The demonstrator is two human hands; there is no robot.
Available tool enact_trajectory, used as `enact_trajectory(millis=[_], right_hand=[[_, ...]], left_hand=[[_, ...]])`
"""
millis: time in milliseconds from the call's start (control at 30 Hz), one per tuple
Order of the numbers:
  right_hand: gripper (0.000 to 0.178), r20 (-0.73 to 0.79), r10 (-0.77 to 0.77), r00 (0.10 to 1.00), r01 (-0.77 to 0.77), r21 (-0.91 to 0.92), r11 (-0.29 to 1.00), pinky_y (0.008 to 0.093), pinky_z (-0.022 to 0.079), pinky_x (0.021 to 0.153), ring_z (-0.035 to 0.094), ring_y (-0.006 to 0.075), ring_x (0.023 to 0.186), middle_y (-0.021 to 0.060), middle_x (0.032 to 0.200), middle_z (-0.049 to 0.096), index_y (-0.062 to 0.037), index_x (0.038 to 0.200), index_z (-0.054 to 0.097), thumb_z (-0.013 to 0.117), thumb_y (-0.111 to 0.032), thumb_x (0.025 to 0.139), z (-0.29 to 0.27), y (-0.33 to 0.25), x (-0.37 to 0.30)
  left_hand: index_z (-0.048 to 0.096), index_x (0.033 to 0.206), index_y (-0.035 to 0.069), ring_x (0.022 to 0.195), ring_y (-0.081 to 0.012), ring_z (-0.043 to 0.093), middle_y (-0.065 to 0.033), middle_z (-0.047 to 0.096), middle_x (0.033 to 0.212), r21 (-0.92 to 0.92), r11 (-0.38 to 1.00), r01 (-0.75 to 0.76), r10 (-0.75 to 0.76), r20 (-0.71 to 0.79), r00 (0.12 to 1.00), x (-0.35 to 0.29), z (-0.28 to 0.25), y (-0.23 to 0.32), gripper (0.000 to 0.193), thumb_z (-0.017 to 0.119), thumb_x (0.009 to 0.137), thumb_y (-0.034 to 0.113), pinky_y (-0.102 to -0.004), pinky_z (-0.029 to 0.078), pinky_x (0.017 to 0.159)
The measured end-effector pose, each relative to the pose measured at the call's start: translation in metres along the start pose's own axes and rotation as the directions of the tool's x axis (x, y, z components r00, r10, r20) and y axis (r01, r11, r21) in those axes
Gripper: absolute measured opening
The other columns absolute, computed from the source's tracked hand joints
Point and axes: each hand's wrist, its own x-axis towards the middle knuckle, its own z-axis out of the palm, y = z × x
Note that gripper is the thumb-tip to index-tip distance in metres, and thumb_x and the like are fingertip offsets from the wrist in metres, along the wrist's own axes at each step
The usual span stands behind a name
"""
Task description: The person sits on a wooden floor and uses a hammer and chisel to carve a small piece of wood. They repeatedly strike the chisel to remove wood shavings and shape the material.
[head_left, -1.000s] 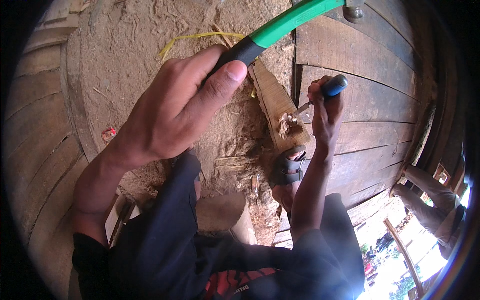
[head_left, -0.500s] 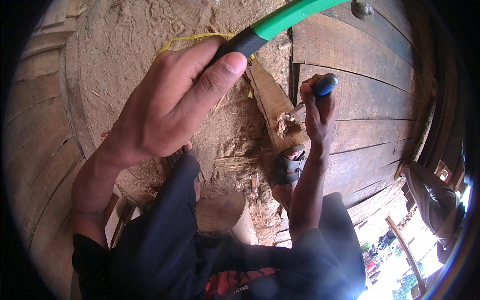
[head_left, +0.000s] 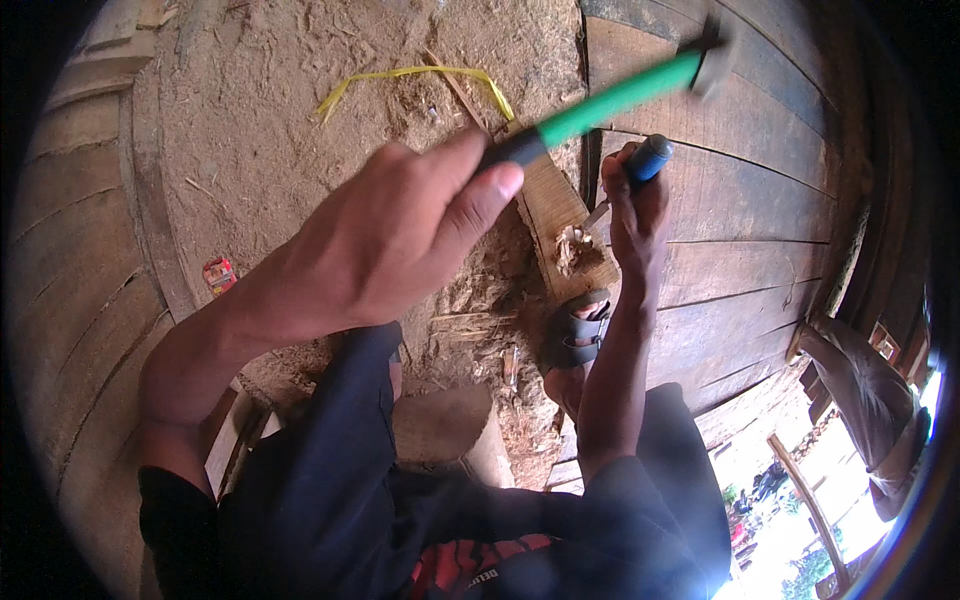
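My left hand (head_left: pixel 385 240) is wrapped round the black grip of a hammer (head_left: pixel 620 97) with a green shaft. Its head, smeared by motion, is up and to the right, above the chisel. Closed in my right hand (head_left: pixel 640 220) is a chisel (head_left: pixel 652 158) with a blue handle, tilted so that its blade slants down to the left. The blade's tip meets a rough wooden plank (head_left: pixel 552 192), beside a pile of curled wood chips (head_left: pixel 573 250) near the plank's close end. The hammer head and the chisel's butt are apart.
My sandalled right foot (head_left: pixel 580 330) stands at the plank's close end. A yellow strap (head_left: pixel 415 72) lies on the dirt floor, with a small red packet (head_left: pixel 218 275) at the left. Plank walls (head_left: pixel 720 190) rise on both sides. Grey cloth (head_left: pixel 865 400) hangs at the right.
My left hand has swung the hammer down and to the right, away from the camera. The right hand and chisel have hardly moved. The red packet and more of the yellow strap now show.
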Motion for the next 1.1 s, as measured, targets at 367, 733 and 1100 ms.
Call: enact_trajectory(millis=[367,733,1100], right_hand=[[0.017,0.062,0.007,0.998,-0.012,0.084,0.996,0.0253,0.037,0.06,0.043,0.007,0.068,-0.0022,0.075,0.047,-0.0073,0.096,0.054,0.064,-0.021,0.097,-0.001,0.005,0.006],[0.02,0.061,0.004,0.998,-0.006,0.029,1.0,0.0288,0.043,0.07,0.049,0.0113,0.074,0.0006,0.079,0.053,-0.0066,0.098,0.056,0.064,-0.025,0.096,-0.001,0.006,0.008],[0.025,0.083,0.094,0.992,-0.082,-0.135,0.987,0.0345,0.047,0.072,0.057,0.0186,0.077,0.0088,0.084,0.06,-0.0065,0.104,0.057,0.065,-0.029,0.095,0.0,0.004,0.005]], left_hand=[[0.056,0.091,0.007,0.049,-0.0084,0.038,0.002,0.039,0.059,0.112,0.994,-0.007,0.006,0.005,1.0,0.005,0.003,-0.002,0.046,0.038,0.105,0.046,-0.0291,0.036,0.046],[0.053,0.088,0.002,0.049,-0.0097,0.047,0.0004,0.04,0.058,-0.067,0.997,0.022,-0.028,-0.077,0.997,0.008,0.002,-0.005,0.048,0.04,0.106,0.045,-0.0298,0.039,0.043],[0.051,0.089,0.0,0.046,-0.0097,0.048,0.0008,0.043,0.059,-0.297,0.947,0.121,-0.126,0.002,0.992,-0.011,0.019,-0.014,0.049,0.039,0.105,0.045,-0.0284,0.046,0.039]])
